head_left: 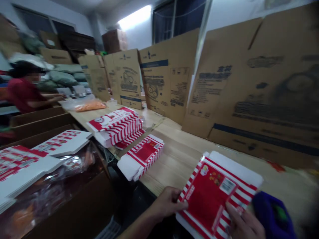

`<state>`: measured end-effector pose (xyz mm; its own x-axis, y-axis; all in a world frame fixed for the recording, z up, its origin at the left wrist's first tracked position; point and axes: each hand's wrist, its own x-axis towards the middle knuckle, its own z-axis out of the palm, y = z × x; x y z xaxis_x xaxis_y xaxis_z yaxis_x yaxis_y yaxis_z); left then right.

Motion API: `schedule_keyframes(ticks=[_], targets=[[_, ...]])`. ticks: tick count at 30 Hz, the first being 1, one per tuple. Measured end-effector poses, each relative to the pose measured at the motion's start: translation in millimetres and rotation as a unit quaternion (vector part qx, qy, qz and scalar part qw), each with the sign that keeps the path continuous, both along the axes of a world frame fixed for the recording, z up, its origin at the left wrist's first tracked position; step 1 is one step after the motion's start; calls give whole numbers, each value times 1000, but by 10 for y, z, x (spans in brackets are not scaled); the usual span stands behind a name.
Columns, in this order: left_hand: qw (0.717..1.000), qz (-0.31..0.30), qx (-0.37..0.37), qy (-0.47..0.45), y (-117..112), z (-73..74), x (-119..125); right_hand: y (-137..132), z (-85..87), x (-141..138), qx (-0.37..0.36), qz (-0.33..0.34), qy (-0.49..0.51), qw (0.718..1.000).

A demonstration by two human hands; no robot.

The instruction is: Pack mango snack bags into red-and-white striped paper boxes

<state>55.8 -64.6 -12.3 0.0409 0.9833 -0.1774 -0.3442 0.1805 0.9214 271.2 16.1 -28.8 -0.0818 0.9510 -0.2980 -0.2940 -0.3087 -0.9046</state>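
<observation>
A red and white striped carton (206,199), folded flat with white flaps at its ends, is held low over the front edge of the table. My left hand (166,204) pinches its left edge, the thumb on the printed face. On the right side, my right hand (245,222) grips the carton with its fingers lying over the stripes. Past my left hand lies a small pile of the same flat cartons (144,152). Behind that pile rises a taller stack of striped cartons (119,126).
Left of the table stands an open cardboard box (82,202) with plastic bags and flat cartons (57,142). A purple-blue object (272,215) sits at right. Large cardboard sheets (169,76) line the back. A person (25,86) in red works far left, near an orange-filled bag (89,105).
</observation>
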Motion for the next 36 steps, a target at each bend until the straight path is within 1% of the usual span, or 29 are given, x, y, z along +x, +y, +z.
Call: schedule_keyframes(ticks=[2, 4, 6, 8, 9, 10, 12, 14, 16, 18, 20, 22, 23, 24, 28, 31, 33, 34, 36], targets=[[1000, 6, -12, 26, -98, -48, 27, -35, 119, -65, -15, -9, 46, 999], [999, 17, -16, 47, -158, -102, 26, -67, 179, -139, -8, 0, 86, 996], [998, -17, -6, 54, -147, -123, -7, -87, 173, -178, 13, 0, 105, 994], [997, -50, 21, 54, -65, -87, -43, -124, 117, -170, 31, 8, 114, 993], [997, -51, 35, 54, -7, -51, -53, -159, 79, -156, 35, 20, 117, 992], [997, -37, 49, 53, 57, -11, -56, -207, 39, -141, 36, 36, 119, 992], [997, 15, 61, 49, 179, 60, -43, -328, -39, -120, 32, 73, 122, 989], [996, 57, 51, 42, 263, 77, -16, -459, -106, -113, 30, 99, 128, 986], [996, 79, 36, 37, 285, 27, 11, -561, -158, -107, 27, 118, 126, 985], [993, 96, 33, 54, 246, -70, 26, -609, -204, -84, 35, 122, 100, 987], [989, 108, 40, 91, 166, -176, 23, -602, -252, -41, 67, 84, 48, 993], [987, 94, 35, 123, 74, -258, 4, -563, -311, 15, 108, 20, -11, 994], [988, 78, 29, 128, 30, -285, -8, -542, -344, 43, 123, -3, -37, 992], [990, 58, 21, 126, -10, -302, -20, -526, -377, 68, 133, -12, -60, 989], [996, -21, 19, 83, -124, -308, -73, -518, -484, 130, 154, 31, -146, 977], [996, -71, 18, 46, -172, -317, -116, -541, -498, 153, 197, 63, -180, 962], [996, -83, 16, 37, -192, -346, -138, -557, -482, 164, 214, 95, -181, 955], [996, -78, 16, 46, -196, -367, -144, -567, -472, 165, 215, 114, -180, 953], [994, -50, 22, 92, -195, -418, -150, -599, -461, 154, 212, 147, -177, 950]])
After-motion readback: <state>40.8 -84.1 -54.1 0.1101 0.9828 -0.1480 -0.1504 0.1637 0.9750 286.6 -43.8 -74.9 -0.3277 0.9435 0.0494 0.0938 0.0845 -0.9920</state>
